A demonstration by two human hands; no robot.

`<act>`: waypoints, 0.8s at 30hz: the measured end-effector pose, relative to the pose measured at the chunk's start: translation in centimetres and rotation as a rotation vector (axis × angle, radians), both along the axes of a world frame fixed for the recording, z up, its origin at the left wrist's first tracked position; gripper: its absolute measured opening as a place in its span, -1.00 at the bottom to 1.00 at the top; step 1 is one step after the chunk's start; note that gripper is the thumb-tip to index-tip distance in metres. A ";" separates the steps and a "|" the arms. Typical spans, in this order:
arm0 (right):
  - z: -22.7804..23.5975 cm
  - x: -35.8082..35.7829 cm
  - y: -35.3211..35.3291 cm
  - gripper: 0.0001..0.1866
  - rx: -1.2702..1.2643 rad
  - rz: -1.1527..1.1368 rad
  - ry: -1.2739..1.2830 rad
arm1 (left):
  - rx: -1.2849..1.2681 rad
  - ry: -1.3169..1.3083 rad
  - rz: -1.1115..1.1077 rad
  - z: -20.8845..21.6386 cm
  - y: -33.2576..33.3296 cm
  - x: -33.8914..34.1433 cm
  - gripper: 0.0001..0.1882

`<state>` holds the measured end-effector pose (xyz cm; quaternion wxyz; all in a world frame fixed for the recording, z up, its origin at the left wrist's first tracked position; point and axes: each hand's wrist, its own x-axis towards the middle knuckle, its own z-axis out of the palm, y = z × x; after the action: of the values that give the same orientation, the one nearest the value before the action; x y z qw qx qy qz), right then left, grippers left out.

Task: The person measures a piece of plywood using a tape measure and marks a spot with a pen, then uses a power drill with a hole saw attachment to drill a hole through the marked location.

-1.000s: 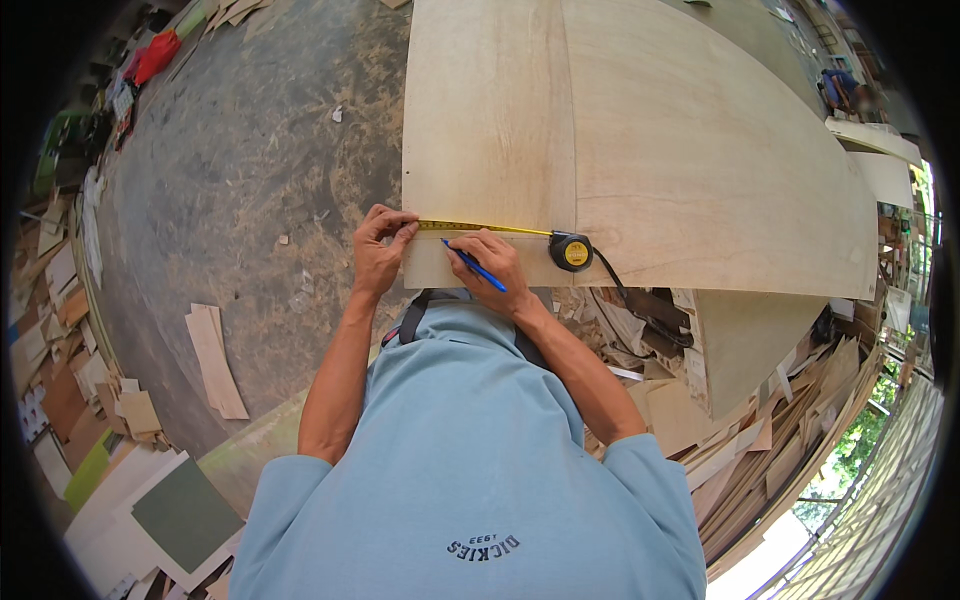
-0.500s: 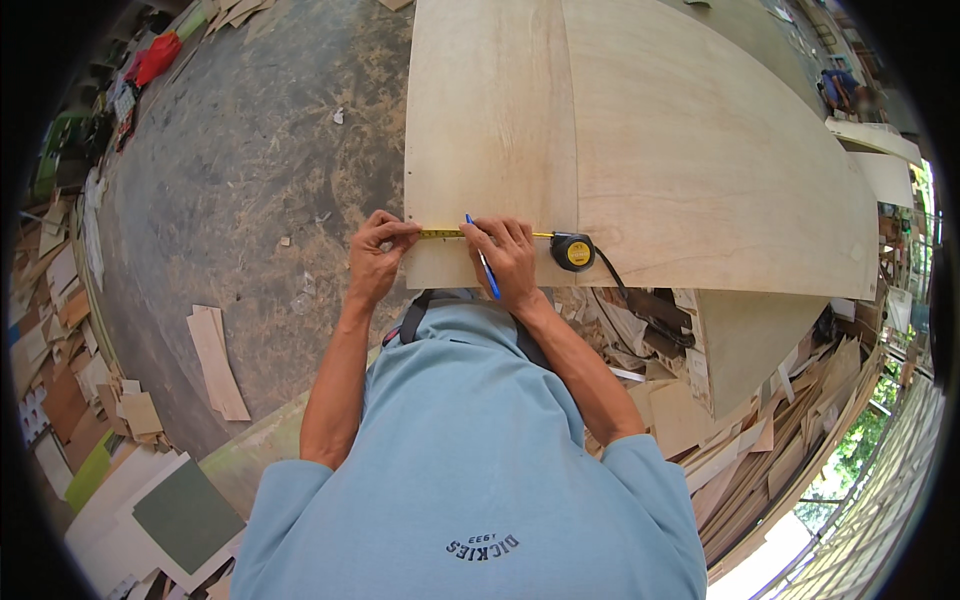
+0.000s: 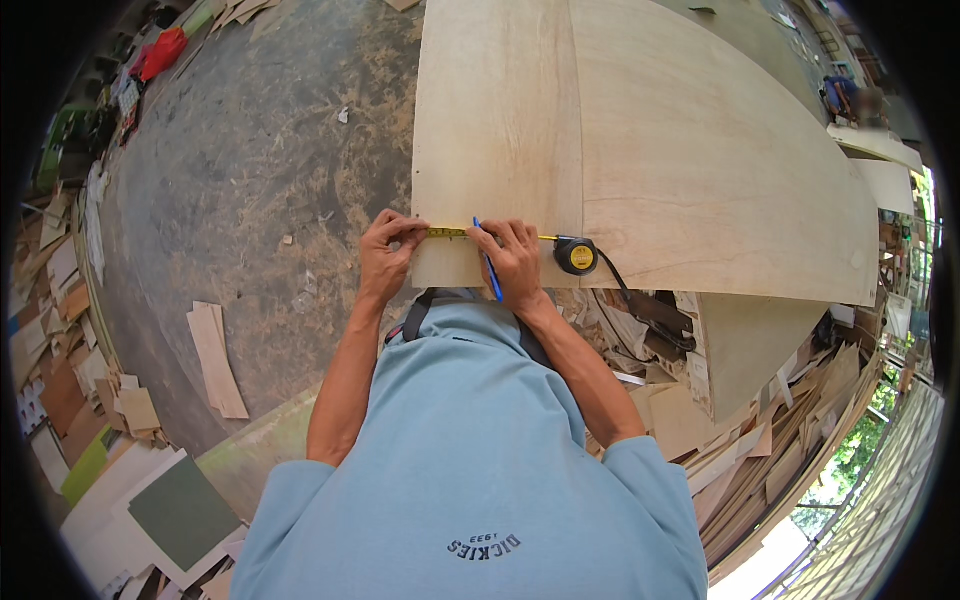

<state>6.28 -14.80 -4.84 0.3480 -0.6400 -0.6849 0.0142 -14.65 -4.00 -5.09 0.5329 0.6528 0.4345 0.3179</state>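
Note:
A pale plywood sheet (image 3: 500, 120) lies before me, with a seam or line running along it. Across its near end stretches the yellow blade of a tape measure (image 3: 576, 256), whose black and yellow case rests on the wood to the right. My left hand (image 3: 388, 255) pinches the blade's end at the sheet's left edge. Over the blade, my right hand (image 3: 512, 262) grips a blue pen (image 3: 489, 265) that slants between thumb and fingers. The pen's lower tip is toward me; what the right fingertips touch on the blade is partly hidden.
A black strap (image 3: 612, 270) trails from beside the tape case over the sheet's near edge. Wood offcuts (image 3: 790, 440) pile up at the lower right. Two thin strips (image 3: 216, 360) lie on the grey floor at left, near more scrap boards (image 3: 75, 400). Someone (image 3: 840, 95) is far off at right.
The view has shifted slightly, so the sheet and both hands appear a little further right. Both hands keep their hold on the tape blade and the pen.

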 end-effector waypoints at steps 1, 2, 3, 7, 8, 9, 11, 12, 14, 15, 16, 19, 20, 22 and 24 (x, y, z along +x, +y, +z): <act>-0.1 0.0 0.0 -0.60 0.001 -0.003 -0.003 | 0.004 0.023 -0.009 0.1 0.0 0.0 -0.86; -0.1 -0.1 0.0 -0.61 0.001 -0.010 -0.005 | -0.009 0.018 -0.015 0.1 0.0 0.0 -0.86; -0.1 -0.1 0.0 -0.61 0.002 -0.016 -0.007 | -0.022 0.013 -0.020 0.0 0.0 0.1 -0.87; -0.1 -0.1 0.0 -0.61 0.013 -0.027 -0.011 | -0.023 0.017 -0.042 -0.4 0.1 0.1 -0.87; 0.0 -0.2 0.0 -0.61 0.006 -0.029 -0.012 | -0.026 0.022 -0.041 -0.4 0.1 0.1 -0.88; 0.1 -0.2 0.0 -0.61 -0.002 -0.031 -0.013 | -0.030 0.026 -0.040 -0.3 0.1 0.1 -0.88; 0.1 -0.2 0.0 -0.62 -0.006 -0.032 -0.013 | -0.032 0.023 -0.035 -0.3 0.1 0.2 -0.89; 0.1 -0.2 0.1 -0.62 -0.003 -0.031 -0.011 | -0.029 0.016 -0.031 -0.3 0.0 0.2 -0.89; 0.2 -0.1 0.1 -0.62 0.000 -0.029 -0.004 | -0.024 0.008 -0.022 -0.4 -0.1 0.3 -0.90; 0.3 -0.1 0.2 -0.61 0.000 -0.028 0.001 | -0.021 0.007 -0.018 -0.4 -0.2 0.3 -0.90; 0.4 -0.1 0.2 -0.61 -0.001 -0.027 0.006 | -0.018 0.007 -0.013 -0.5 -0.3 0.4 -0.90; 0.3 0.1 0.1 -0.60 -0.003 -0.027 0.012 | 0.002 0.022 -0.009 -0.7 -0.4 0.4 -0.90; 0.2 0.1 0.1 -0.60 -0.002 -0.029 0.014 | -0.001 0.018 -0.010 -0.7 -0.4 0.4 -0.90; 0.1 0.1 0.1 -0.61 0.000 -0.034 0.019 | -0.006 0.009 -0.012 -0.8 -0.4 0.4 -0.90; 0.3 0.0 0.1 -0.61 0.001 -0.029 0.026 | -0.014 0.002 -0.007 -0.9 -0.5 0.4 -0.89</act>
<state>6.33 -14.69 -4.52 0.3572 -0.6493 -0.6712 0.0172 -14.29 -4.45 -5.97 0.5383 0.6508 0.4349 0.3122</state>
